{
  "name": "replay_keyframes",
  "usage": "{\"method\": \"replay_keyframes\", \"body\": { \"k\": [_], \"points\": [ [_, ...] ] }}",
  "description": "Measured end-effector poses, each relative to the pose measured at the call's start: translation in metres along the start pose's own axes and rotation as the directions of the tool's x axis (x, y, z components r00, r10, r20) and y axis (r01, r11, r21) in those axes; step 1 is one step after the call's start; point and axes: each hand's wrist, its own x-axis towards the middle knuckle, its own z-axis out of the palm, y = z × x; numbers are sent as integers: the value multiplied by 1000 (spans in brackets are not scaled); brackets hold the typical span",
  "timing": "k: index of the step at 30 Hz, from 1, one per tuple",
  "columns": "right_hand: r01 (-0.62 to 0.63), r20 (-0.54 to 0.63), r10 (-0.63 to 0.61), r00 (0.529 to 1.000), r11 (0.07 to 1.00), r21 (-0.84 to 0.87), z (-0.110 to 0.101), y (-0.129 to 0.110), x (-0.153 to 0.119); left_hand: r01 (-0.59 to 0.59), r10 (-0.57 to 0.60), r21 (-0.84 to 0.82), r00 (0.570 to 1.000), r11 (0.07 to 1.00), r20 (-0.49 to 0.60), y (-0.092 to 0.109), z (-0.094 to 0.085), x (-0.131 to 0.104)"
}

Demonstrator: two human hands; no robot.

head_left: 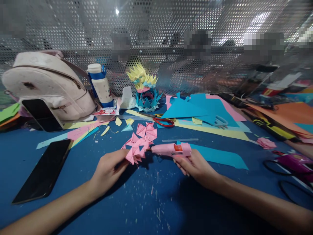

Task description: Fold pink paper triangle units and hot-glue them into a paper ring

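My left hand (110, 168) pinches the near edge of a spiky pink folded-paper piece (140, 143), made of several small pointed units. In my right hand (195, 164) is a pink hot glue gun (168, 149), its nozzle pointing left at the right side of the paper piece. Whether the tip touches the paper I cannot tell. Just behind lie red-handled scissors (163, 122) and a clear glue stick (180, 140). A blue paper strip (217, 156) lies beyond my right hand.
A tablet or phone (44, 169) lies at left, near a white backpack (46, 85) with another phone (42, 114) against it. A bottle (100, 85) and a finished-looking yellow and blue paper model (148, 94) stand at the back. Blue sheets (195, 106) lie behind; a purple object (295, 164) with black cords is at right.
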Motion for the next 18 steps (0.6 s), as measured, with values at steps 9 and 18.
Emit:
{"method": "replay_keyframes", "body": {
  "k": [9, 18],
  "points": [
    [65, -27, -63, 998, 995, 72, 0, -5, -2, 164, -174, -111, 980, 980, -96, -2, 0, -1],
    [141, -340, -170, 925, 984, -109, -64, 1, 13, 221, -244, -223, 966, 950, -82, 20, -5, -5]
  ]
}}
